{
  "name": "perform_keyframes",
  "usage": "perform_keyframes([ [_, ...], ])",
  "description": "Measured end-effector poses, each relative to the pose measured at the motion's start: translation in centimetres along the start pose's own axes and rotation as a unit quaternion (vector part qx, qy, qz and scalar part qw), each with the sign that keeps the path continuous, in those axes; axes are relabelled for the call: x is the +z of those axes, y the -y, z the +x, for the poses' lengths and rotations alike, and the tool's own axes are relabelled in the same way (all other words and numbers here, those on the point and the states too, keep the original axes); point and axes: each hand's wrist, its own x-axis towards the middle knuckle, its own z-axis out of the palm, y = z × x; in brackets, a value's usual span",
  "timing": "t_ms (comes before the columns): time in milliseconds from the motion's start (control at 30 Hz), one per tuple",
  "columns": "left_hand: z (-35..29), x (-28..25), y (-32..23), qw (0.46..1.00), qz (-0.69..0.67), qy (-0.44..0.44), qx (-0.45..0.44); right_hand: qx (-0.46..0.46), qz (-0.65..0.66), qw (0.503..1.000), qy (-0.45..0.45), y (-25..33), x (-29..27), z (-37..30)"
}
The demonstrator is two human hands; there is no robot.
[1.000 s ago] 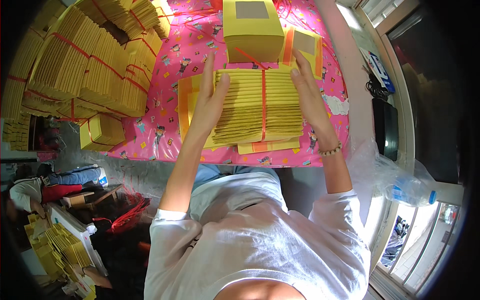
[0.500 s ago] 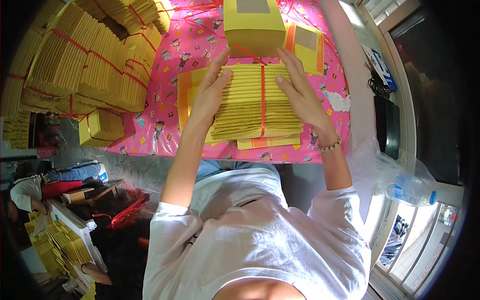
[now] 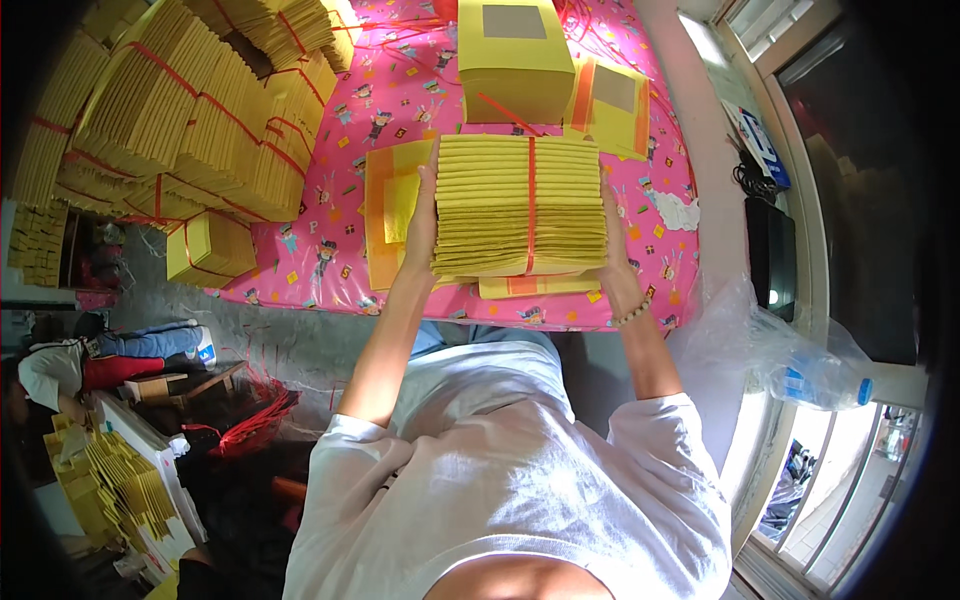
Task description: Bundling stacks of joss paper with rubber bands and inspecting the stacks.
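Observation:
A thick bundle of yellow paper envelopes (image 3: 485, 205), tied with a red strap (image 3: 532, 190) down its middle, is in front of me near the table's front edge. My left hand (image 3: 424, 225) lies flat along the bundle's left side, and my right hand (image 3: 615, 235), below which I wear a beaded bracelet (image 3: 634, 311), lies along its right side. Between them the two hands grip the bundle, their fingers partly hidden behind its sides. Loose yellow envelopes with orange edges (image 3: 378, 215) lie under and beside it. Just beyond stands a taller yellow stack (image 3: 515, 85) with a grey rectangle on top.
Strapped yellow bundles (image 3: 150, 110) are piled high at the left, with a smaller one (image 3: 210, 250) at the table's corner. Pink patterned cloth (image 3: 330, 190) covers the table. A clear bag with a bottle (image 3: 815, 380) is at right. Another person (image 3: 60, 370) sits lower left.
My hands have slid from the bundle's far upper corners down along its two sides. The bundle now sits squarer between them, tilted slightly more toward me.

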Motion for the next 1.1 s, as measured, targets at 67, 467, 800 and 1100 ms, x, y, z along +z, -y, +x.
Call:
perform_keyframes([
  [67,0.1,-0.2,0.1,1.0,-0.005,-0.001,0.005,0.004,0.013,1.0,0.003,-0.1,0.3,-0.1],
  [467,1.6,-1.7,0.7,0.998,0.027,-0.041,-0.036,0.045,0.037,0.998,-0.006,1.3,1.4,-0.5],
  [800,1.7,-2.0,-1.4,0.982,0.145,0.072,-0.098,0.034,-0.157,0.984,0.076,3.8,2.0,-0.2],
  [1100,1.2,0.3,-1.5,0.978,0.199,0.045,0.034,-0.029,-0.133,0.986,0.098,2.3,1.6,2.4],
])
